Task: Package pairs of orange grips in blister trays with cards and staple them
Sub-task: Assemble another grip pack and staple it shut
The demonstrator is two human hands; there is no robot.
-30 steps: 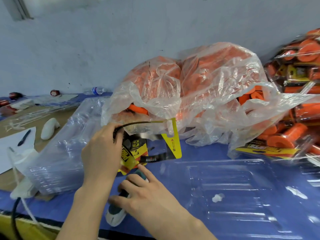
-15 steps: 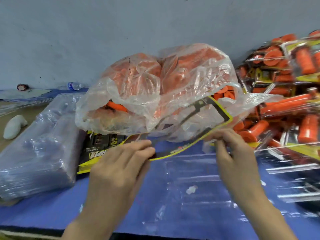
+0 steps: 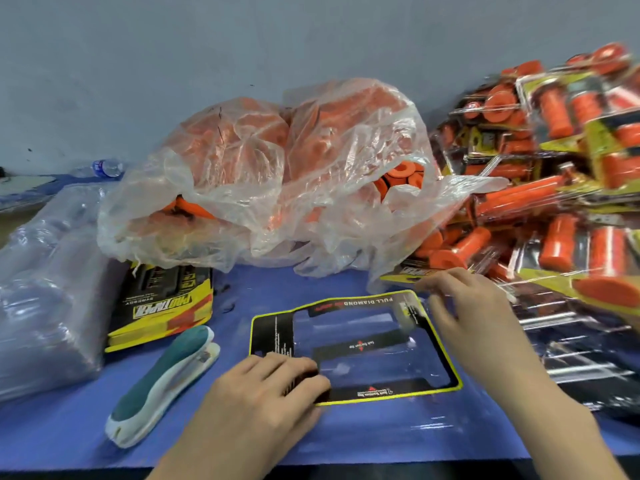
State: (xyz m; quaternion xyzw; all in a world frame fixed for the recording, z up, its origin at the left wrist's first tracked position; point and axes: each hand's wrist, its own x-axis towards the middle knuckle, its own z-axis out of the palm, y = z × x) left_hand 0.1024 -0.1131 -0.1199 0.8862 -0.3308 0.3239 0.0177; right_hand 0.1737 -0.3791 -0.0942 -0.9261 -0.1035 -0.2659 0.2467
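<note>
One card [image 3: 360, 346], thin, light and likely floppy around its cut-out windows, lies flat on the clear blister tray [image 3: 363, 325] on the blue counter. Your left hand [image 3: 263, 386] presses its near left corner, fingers [image 3: 298, 370] laid together on it. Your right hand [image 3: 464, 313] is at its far right corner, too blurred to tell whether it pinches. Hold the card by its solid borders. The bag of grips [image 3: 277, 174] sits behind the card, the stapler [image 3: 166, 382] to its left.
</note>
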